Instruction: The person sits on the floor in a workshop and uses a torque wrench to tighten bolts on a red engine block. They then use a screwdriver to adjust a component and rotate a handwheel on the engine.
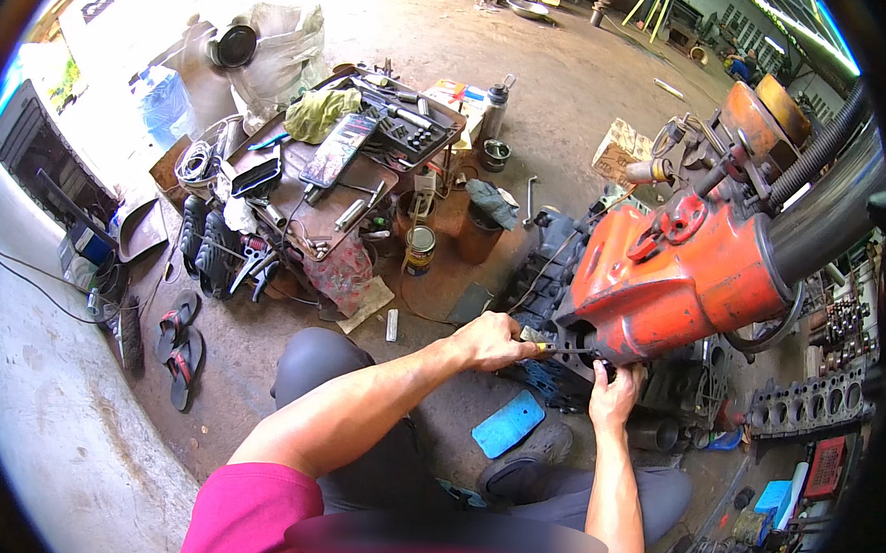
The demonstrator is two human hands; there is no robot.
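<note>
A big orange engine housing stands at the right, with black hoses and pipes running up from it. My left hand is closed around the handle of a long thin tool whose shaft points right, to the lower edge of the housing. My right hand is pressed up under that same edge, its fingers curled around the tool's tip or a small part there; which one is hidden. My knees are bent below both arms.
A low tray of sockets, wrenches and rags sits at the upper left, with a tin can and pliers beside it. Sandals lie at the left. A blue flat pad lies by my shoe. A cylinder head rests at the right.
</note>
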